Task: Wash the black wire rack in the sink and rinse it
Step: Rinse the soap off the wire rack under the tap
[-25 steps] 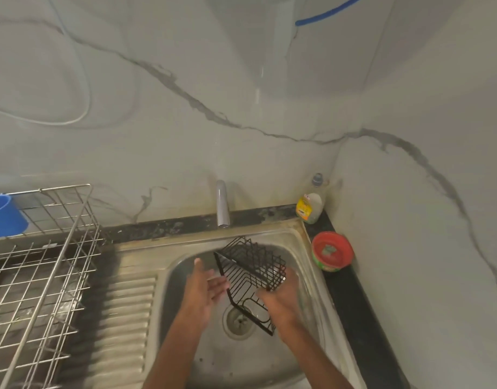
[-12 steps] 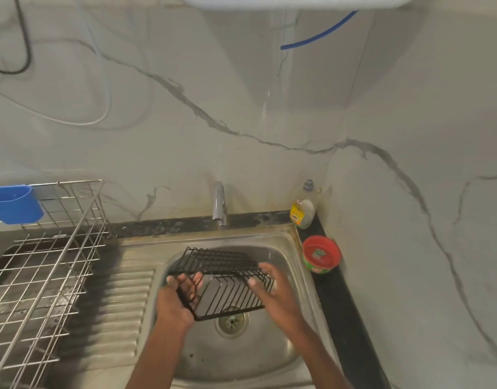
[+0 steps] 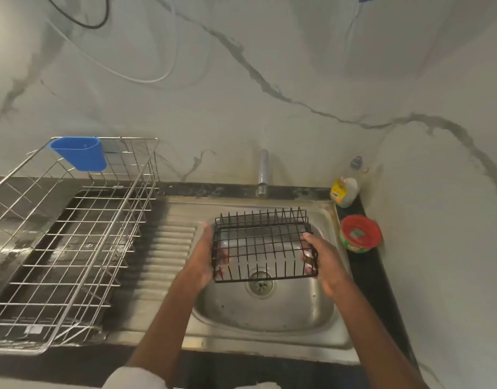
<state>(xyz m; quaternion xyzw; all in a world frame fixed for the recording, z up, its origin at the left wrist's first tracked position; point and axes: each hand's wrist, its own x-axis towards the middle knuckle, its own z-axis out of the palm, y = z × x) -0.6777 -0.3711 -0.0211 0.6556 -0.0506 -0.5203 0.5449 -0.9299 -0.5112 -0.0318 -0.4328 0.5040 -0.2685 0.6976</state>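
Fig.: Person at sink, head view. Both hands are holding the black wire rack [image 3: 262, 245] in the air over the sink basin [image 3: 265, 310], w/ the drain [image 3: 260, 284] showing through the rack's lower wires. Rack is lying roughly level, its row of upright prongs pointing up along the far edge, below the faucet [image 3: 262, 172]; no water is visibly running.

Left hand [image 3: 203, 258] is gripping the rack's left end: palm is pressing against the side frame, fingers are curling in under/through the wires. Right hand [image 3: 321, 261] is gripping the right end: thumb is resting at the top corner, fingertips are wrapping round the side wire from inside. Both grips are closed on the rack; it is touching neither basin nor counter.

Left of the basin the ribbed drainboard [image 3: 163, 256] is lying bare metal, and further left a large steel wire dish basket [image 3: 64, 248] is standing on the counter, w/ a blue plastic cup holder [image 3: 80, 153] hanging on its far rim.

Right of the sink, on the dark counter strip: a dish-soap bottle [image 3: 344, 190] w/ yellow label is standing in the corner, and nearer the viewer a red-lidded round tub [image 3: 359, 233] is sitting just beside the sink rim. Marble-pattern wall [image 3: 241, 108] is forming the backdrop, w/ cables looping at upper left.
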